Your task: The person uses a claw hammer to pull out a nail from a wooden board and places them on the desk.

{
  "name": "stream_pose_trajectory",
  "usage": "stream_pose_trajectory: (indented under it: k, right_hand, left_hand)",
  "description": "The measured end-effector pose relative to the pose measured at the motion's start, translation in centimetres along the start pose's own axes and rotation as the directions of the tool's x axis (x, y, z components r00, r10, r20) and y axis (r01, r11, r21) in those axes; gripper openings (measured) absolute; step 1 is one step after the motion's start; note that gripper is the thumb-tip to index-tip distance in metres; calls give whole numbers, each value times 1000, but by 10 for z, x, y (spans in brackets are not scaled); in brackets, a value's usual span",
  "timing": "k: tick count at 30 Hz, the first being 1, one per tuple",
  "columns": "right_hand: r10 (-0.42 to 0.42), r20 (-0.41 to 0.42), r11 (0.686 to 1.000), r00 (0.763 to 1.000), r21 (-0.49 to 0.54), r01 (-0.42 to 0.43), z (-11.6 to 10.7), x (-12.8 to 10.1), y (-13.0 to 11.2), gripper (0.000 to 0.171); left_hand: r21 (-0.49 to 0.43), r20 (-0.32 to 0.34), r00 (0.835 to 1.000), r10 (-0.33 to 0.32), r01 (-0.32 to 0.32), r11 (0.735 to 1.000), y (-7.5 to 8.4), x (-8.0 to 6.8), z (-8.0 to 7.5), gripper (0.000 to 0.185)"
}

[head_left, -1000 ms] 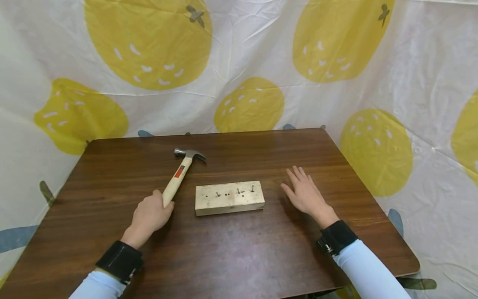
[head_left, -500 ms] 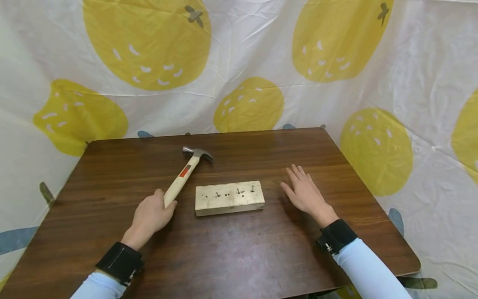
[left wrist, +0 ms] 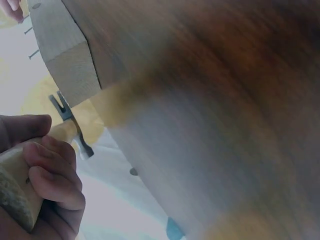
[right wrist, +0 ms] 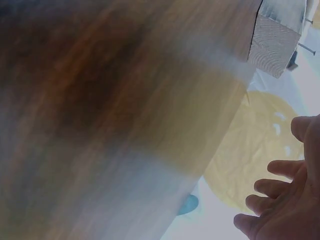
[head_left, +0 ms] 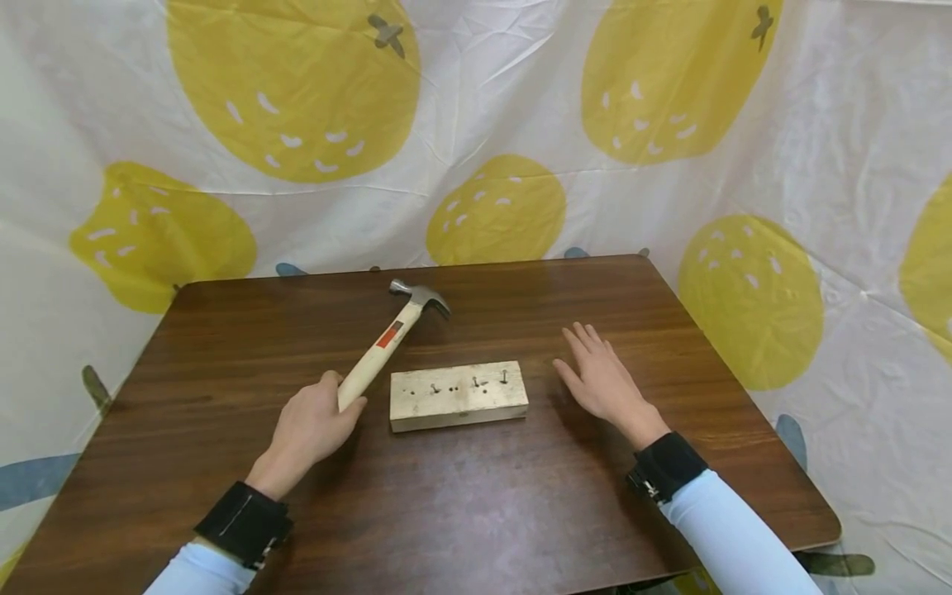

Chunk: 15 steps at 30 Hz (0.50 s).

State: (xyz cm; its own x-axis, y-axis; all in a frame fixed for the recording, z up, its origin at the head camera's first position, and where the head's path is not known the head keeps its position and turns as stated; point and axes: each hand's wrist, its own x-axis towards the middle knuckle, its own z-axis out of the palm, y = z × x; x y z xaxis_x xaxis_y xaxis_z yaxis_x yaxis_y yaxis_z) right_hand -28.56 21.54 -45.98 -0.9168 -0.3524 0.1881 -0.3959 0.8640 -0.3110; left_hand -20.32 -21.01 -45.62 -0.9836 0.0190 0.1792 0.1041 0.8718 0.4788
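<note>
My left hand (head_left: 313, 423) grips the pale wooden handle of a claw hammer (head_left: 378, 357) near its butt end. The steel head points away from me, behind the wooden block, with the claw to the right. In the left wrist view the fingers (left wrist: 57, 185) curl round the handle. A light wooden block (head_left: 458, 397) lies in the middle, with several nails (head_left: 504, 377) standing up from its top and small dark holes beside them. To the right of the block is my right hand (head_left: 606, 384), palm down above the table, fingers extended and holding nothing.
The dark brown wooden table (head_left: 476, 512) has rounded corners. A white curtain (head_left: 491, 107) with yellow fruit prints hangs behind it and along both sides. Both wrists wear black bands (head_left: 244, 522).
The left hand has shifted slightly right and swung the hammer rightward, so its head is now nearer the space behind the block. The right hand moved slightly left; the block stayed put.
</note>
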Motion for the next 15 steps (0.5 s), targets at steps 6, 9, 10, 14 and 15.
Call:
stream_pose_trajectory:
  k: [6,9,10,14,15]
  right_hand:
    - [-29,-13,1000,999,10,29,-1,2,-4,64]
    - [-45,-28,999,999,14,46,-1,3,-5,64]
    - [-49,-31,999,998,20,50,-2,3,-6,64]
    - [-73,-46,997,996,36,75,-3,6,-7,63]
    - [-78,-51,996,996,40,81,-3,6,-8,62]
  left_hand:
    - [-30,12,999,36,-36,999,8,0,1,38]
    - [-43,18,998,52,-52,998,13,0,1,37]
    - [-49,22,998,56,-55,997,14,0,1,36]
    - [-64,27,996,85,-83,994,21,1,2,34]
    - [-65,23,995,93,-92,994,23,1,2,33]
